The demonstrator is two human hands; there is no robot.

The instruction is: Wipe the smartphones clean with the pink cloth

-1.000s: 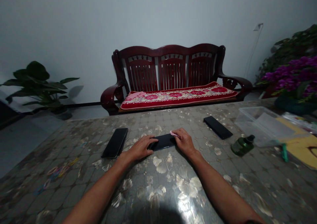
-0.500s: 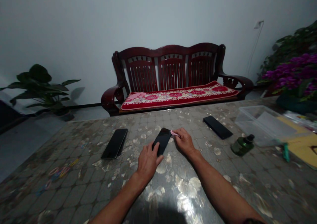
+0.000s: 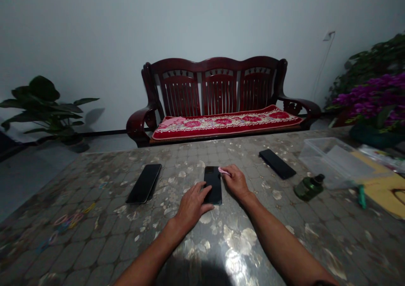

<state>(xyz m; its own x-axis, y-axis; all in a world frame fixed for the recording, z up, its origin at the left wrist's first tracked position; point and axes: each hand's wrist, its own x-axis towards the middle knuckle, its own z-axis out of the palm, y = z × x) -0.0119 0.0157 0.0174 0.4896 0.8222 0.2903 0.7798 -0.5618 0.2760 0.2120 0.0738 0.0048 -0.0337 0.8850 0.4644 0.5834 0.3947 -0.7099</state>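
A dark smartphone (image 3: pixel 215 184) lies on the patterned table in front of me, nearly upright in view, its camera block at the far left corner. My left hand (image 3: pixel 193 201) rests at its near left side, one finger on the phone's surface and the thumb stretched out by the near edge. My right hand (image 3: pixel 236 180) is closed on a small pink folded cloth (image 3: pixel 224 171), which touches the phone's far right corner. Another dark phone (image 3: pixel 144 183) lies to the left, and a third black phone (image 3: pixel 277 163) lies to the right.
On the right stand a green spray bottle (image 3: pixel 309 187) and a clear plastic box (image 3: pixel 332 161), near a yellow sheet (image 3: pixel 384 193) and a purple flower pot (image 3: pixel 376 134). Coloured bands (image 3: pixel 72 219) lie at left. Behind the table is a wooden bench (image 3: pixel 218 87).
The phone between my hands has turned from a slant to nearly straight, its near end swinging right. My left hand has shifted slightly right with it; the pink cloth stays at the far right corner.
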